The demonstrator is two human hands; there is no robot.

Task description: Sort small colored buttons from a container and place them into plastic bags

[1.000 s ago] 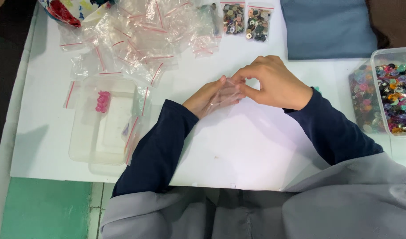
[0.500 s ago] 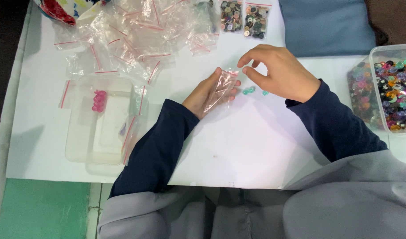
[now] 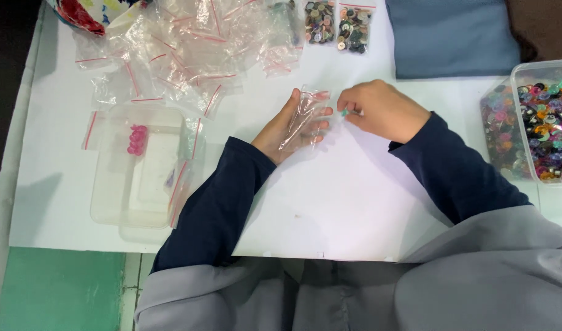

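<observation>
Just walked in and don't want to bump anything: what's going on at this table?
A person sits at a white table. The left hand holds a small clear bag open-side up; the right hand pinches a tiny teal button beside it. A tub of mixed buttons stands right, empty bags left.

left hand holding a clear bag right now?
Yes: the left hand lies palm up on the white table with a small clear bag held across its fingers.

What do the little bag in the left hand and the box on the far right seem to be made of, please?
The little bag looks like thin clear plastic film: glossy, crinkled, the left hand showing through. The box seems to be stiffer translucent plastic, its coloured buttons visible through the wall.
</observation>
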